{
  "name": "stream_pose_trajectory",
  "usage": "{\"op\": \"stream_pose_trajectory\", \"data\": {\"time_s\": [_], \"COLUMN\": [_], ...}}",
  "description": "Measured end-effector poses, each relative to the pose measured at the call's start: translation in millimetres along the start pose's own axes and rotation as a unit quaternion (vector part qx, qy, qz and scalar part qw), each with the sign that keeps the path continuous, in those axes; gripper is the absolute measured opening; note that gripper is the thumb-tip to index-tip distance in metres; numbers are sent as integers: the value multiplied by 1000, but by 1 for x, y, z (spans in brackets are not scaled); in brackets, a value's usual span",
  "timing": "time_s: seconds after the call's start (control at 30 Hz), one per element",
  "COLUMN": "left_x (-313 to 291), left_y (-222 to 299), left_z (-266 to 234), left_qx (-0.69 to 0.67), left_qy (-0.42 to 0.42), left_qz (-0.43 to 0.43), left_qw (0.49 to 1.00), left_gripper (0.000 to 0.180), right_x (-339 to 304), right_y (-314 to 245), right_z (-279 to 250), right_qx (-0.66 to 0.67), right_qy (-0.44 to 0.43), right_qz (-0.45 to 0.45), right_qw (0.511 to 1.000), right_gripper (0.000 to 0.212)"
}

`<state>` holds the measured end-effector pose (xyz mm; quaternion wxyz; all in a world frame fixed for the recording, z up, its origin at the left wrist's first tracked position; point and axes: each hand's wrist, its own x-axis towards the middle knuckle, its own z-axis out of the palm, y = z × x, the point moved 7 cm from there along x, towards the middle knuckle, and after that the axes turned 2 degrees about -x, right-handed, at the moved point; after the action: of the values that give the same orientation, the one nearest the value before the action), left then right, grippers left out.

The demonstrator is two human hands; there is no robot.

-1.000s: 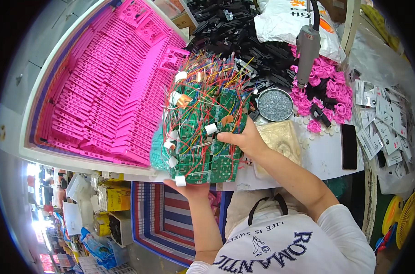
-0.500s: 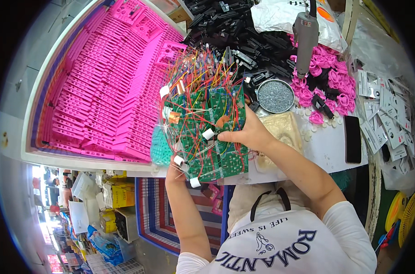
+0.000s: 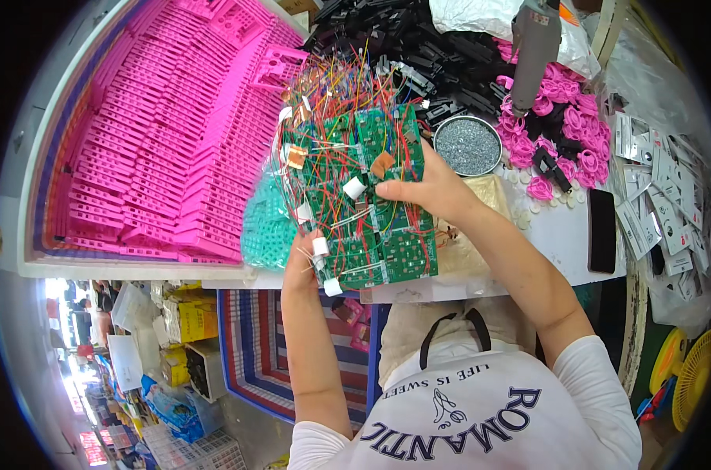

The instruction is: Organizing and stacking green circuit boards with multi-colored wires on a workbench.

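Observation:
Between my hands is a stack of green circuit boards (image 3: 406, 247) with red, yellow, white and blue wires and small white connectors hanging off it. My right hand (image 3: 438, 186) grips the right edge, thumb lying over the top face and fingers hidden behind. At the lower left edge, my left hand (image 3: 301, 262) is closed round the boards, partly covered by wires and connectors. A tangle of wires (image 3: 340, 82) fans out past the far edge of the stack. Just left of the boards lies a bag of teal plastic parts (image 3: 265, 223).
A large tray of pink plastic housings (image 3: 152, 141) fills the left. Black plastic parts (image 3: 442, 86) are heaped at the back, near a round tin of small screws (image 3: 467, 146). A hanging electric screwdriver (image 3: 534, 55), pink rings (image 3: 579, 110) and a black phone (image 3: 602, 231) are on the right.
The board stack, held in both hands, has tipped to face me more and shows more of its lower boards. The whole view has shifted slightly.

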<state>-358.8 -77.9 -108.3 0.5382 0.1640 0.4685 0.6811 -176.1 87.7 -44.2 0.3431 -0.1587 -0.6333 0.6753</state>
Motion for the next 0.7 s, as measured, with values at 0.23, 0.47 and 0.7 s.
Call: {"op": "stream_pose_trajectory", "data": {"time_s": [0.23, 0.47, 0.7], "left_x": [-2, -18, -11], "left_y": [2, 9, 10], "left_z": [10, 30, 38], "left_qx": [2, 69, 158], "left_qy": [3, 48, 5], "left_qz": [37, 35, 58], "left_qw": [999, 996, 986], "left_gripper": [57, 65, 69], "right_x": [0, 0, 2], "right_y": [2, 16, 11], "right_z": [-4, -4, 0], "right_qx": [83, 89, 62], "right_qy": [-17, -43, -81], "right_qz": [82, 91, 93], "right_qw": [993, 991, 990], "right_gripper": [71, 69, 70]}}
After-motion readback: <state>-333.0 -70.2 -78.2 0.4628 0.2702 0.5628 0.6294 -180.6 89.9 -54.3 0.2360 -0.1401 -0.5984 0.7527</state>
